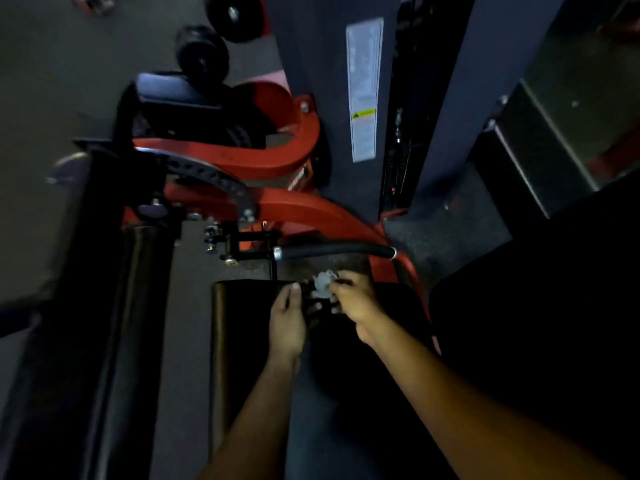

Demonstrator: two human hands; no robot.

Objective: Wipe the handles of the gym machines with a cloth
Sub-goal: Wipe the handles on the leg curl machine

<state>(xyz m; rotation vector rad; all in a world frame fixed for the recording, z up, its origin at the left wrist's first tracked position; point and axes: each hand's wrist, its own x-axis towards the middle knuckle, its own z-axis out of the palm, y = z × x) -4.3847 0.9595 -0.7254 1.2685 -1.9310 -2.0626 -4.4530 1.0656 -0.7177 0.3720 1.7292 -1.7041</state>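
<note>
Head view: two bare hands meet low in the middle, over a black padded seat [242,306]. The right hand [353,299] pinches one small pale cloth [323,284], bunched at its fingertips. The left hand [287,323] lies just beside it with its fingers curled toward something dark; whether it grips anything cannot be told in the dim light. One black rubber handle [334,252] runs left to right just beyond the hands, apart from the cloth, fixed to the red frame [304,206]. Farther off stand one dark upright column [311,98] bearing one white label [363,88], and two black roller pads [201,50]. A long black pad [114,306] fills the left.
</note>
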